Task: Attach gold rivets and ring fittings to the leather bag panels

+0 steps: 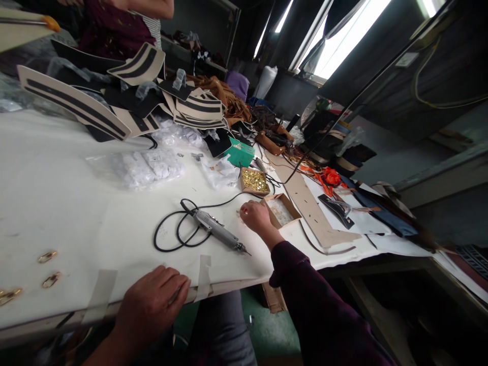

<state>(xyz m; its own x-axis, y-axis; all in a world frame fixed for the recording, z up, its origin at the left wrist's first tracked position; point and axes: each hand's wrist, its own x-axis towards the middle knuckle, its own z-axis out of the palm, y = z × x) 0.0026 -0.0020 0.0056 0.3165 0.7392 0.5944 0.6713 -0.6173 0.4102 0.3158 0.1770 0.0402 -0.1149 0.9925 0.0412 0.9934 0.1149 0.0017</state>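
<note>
My right hand [256, 215] is low over the white table, fingertips pinched together beside a shallow cardboard box [290, 206] with small pale bits inside. Whatever the fingertips hold is too small to make out. My left hand [154, 300] rests at the table's near edge with its fingers curled in; the inside of the hand is hidden. Between the hands lies a grey electric screwdriver [217, 230], its bit pointing toward the near edge and its black cord looped behind. A small box of gold-coloured metal pieces [254, 181] stands just beyond my right hand.
Gold-coloured metal clasps [51, 279] lie at the near left. Behind them are a plastic bag of white pieces [148, 168], striped panels [200, 108] in a pile and a green box [240, 151]. A beige strip [305, 203] runs along the right. Another person [152, 10] stands across the table.
</note>
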